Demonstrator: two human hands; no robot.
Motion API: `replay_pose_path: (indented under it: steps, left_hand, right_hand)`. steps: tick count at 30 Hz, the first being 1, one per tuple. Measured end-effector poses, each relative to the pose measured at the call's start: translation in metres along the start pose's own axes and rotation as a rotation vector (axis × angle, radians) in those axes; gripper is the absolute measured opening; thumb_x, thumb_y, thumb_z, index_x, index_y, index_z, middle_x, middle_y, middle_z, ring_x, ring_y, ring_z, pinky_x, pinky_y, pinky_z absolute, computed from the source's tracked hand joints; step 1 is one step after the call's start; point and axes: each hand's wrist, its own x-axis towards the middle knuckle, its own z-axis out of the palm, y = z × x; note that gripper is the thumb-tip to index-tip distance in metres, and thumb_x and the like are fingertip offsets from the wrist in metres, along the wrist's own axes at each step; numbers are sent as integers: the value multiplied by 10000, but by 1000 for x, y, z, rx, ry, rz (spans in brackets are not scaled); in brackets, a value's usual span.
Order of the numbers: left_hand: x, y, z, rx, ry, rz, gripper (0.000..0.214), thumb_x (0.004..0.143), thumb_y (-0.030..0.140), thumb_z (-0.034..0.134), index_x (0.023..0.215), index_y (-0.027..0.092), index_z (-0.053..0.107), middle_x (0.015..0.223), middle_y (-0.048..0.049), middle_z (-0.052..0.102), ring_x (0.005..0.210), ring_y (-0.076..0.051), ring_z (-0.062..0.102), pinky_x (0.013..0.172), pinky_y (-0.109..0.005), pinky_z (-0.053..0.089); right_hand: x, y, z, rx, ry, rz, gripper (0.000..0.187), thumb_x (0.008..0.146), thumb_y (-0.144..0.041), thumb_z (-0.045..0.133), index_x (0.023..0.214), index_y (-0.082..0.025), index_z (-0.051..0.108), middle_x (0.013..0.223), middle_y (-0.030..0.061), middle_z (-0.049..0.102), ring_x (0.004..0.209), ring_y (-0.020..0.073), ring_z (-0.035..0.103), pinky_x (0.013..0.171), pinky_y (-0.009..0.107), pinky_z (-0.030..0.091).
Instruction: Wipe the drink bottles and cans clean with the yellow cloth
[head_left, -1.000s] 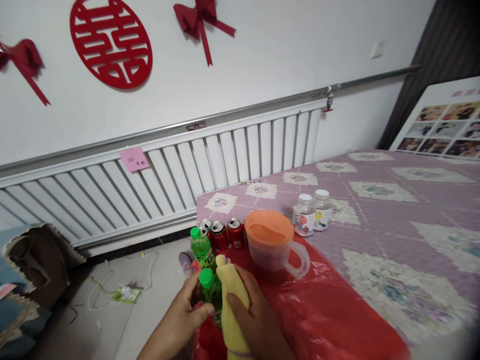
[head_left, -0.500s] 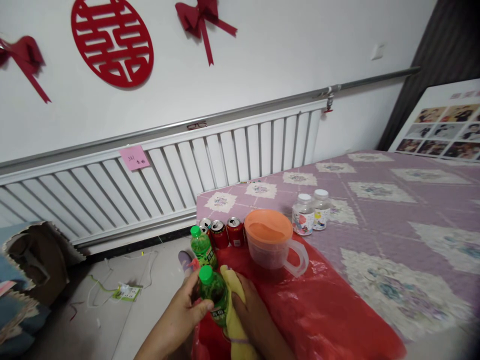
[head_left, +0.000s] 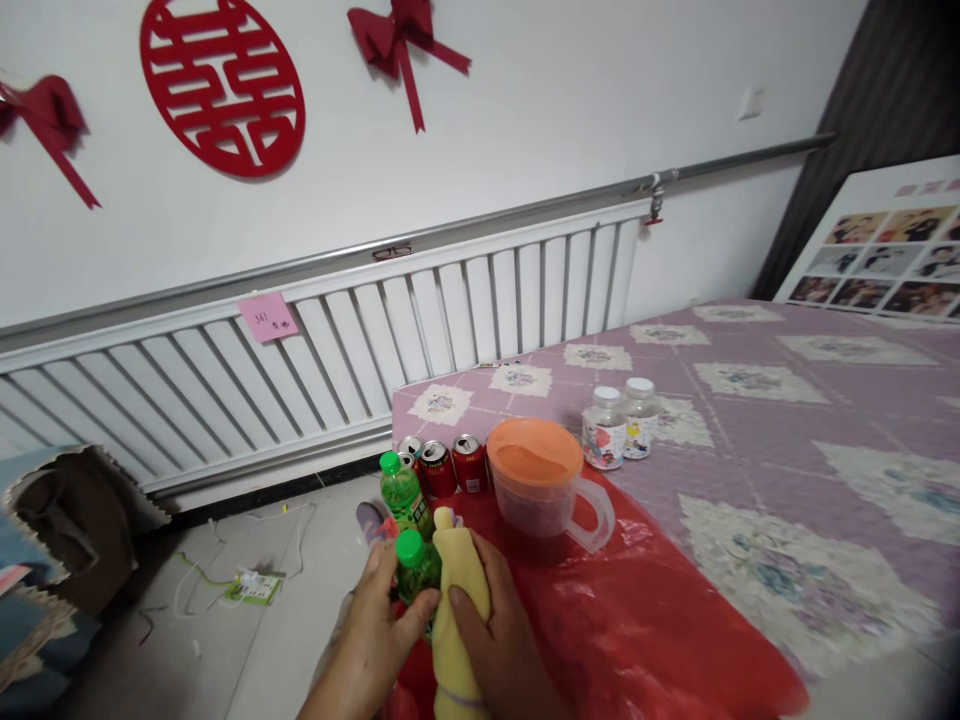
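My left hand (head_left: 386,610) is wrapped round a green plastic bottle (head_left: 417,568) with a green cap, near the table's front left corner. In my right hand (head_left: 491,620) is a yellow cloth (head_left: 459,590), pressed against the bottle's right side and hiding part of it. Just behind stands a second green bottle (head_left: 403,497), upright. A clear plastic jug (head_left: 529,505) with an orange lid (head_left: 534,450) stands to the right of that bottle, its handle facing right. Red plastic sheeting (head_left: 622,600) lies under and beside my hands.
Several drink cans (head_left: 469,465) stand behind the bottles. Two white-capped jars (head_left: 604,432) are right of the jug. A purple patterned tablecloth (head_left: 750,440) covers the table. A white radiator (head_left: 337,350) runs along the wall; cords and a green-white packet (head_left: 256,586) lie on the floor.
The yellow cloth has moved up and left over the bottle, covering more of its label. My right hand has shifted with it, and my left hand has moved slightly right, still on the bottle.
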Motion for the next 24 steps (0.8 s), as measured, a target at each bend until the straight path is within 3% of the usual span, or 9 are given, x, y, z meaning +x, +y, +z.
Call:
replay_pose_path:
  steps: [5, 11, 14, 18, 22, 24]
  left_hand:
    - [-1, 5, -2, -46, 8, -72, 456, 842, 304, 674, 1291, 266, 604, 1279, -89, 671, 1161, -288, 654, 941, -388, 572]
    - [0, 22, -7, -144, -48, -92, 412, 814, 268, 652, 1223, 229, 622, 1280, -101, 647, 1203, -299, 622, 970, -406, 552]
    - [2, 28, -10, -220, -81, -126, 527, 779, 284, 665, 1293, 225, 568, 1252, -98, 666, 1188, -298, 637, 1009, -426, 529]
    - [1, 29, -11, -350, -126, -172, 673, 744, 295, 704, 1367, 224, 461, 1210, -99, 703, 1093, -283, 689, 1018, -441, 526]
    - [-1, 25, -9, -358, -120, -161, 655, 735, 299, 718, 1348, 221, 502, 1274, -118, 697, 1131, -296, 685, 1063, -454, 505]
    - [-1, 23, -9, -331, -119, -155, 661, 740, 306, 717, 1365, 217, 521, 1306, -119, 690, 1156, -297, 679, 1080, -449, 498]
  right_hand:
    - [-2, 9, 11, -22, 17, 4, 619, 910, -375, 493, 1476, -148, 385, 1532, 181, 469, 1421, 267, 465, 1196, 439, 373]
    - [5, 24, -4, -63, -109, 78, 614, 873, -323, 498, 1444, -101, 460, 1493, 203, 512, 1406, 280, 485, 1207, 465, 352]
    - [4, 19, -9, -56, -115, 62, 598, 862, -302, 512, 1431, -121, 484, 1470, 188, 540, 1382, 277, 512, 1192, 466, 378]
    - [-2, 3, -10, -45, -45, -31, 571, 869, -266, 517, 1430, -166, 494, 1453, 155, 563, 1342, 259, 553, 1157, 438, 433]
    - [-9, -7, -11, -128, -15, -242, 573, 912, -285, 541, 1478, -226, 475, 1556, 121, 483, 1443, 264, 447, 1196, 445, 384]
    - [-8, -8, -12, -172, -15, -275, 569, 918, -290, 537, 1480, -224, 482, 1571, 127, 467, 1460, 273, 424, 1201, 458, 372]
